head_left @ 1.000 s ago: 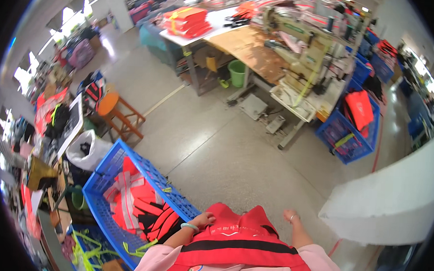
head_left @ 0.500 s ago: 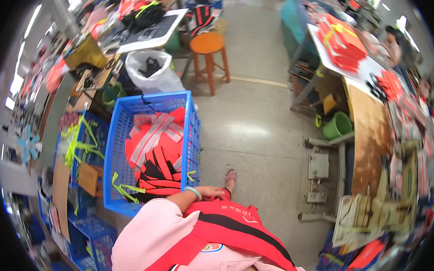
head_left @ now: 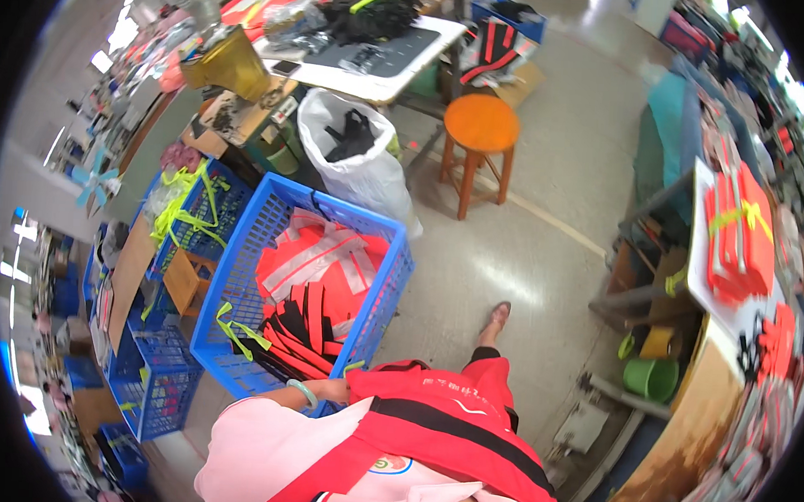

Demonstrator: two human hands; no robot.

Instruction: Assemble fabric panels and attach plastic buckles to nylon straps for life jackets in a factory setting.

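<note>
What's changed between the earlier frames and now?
The view has swung left, so the blue crate and orange stool sit farther right in the picture. The right hand, visible a second ago, is out of view; a foot has come in. No grasp or release can be made out. Unchanged: left hand beside the crate, red-orange cloth inside it.

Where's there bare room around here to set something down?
Bare floor stretches between the blue basket, the orange stool and the white table on the right, though your foot is there. It's crowded inside the basket with orange and black fabric, and atop the table left of the stool.
</note>
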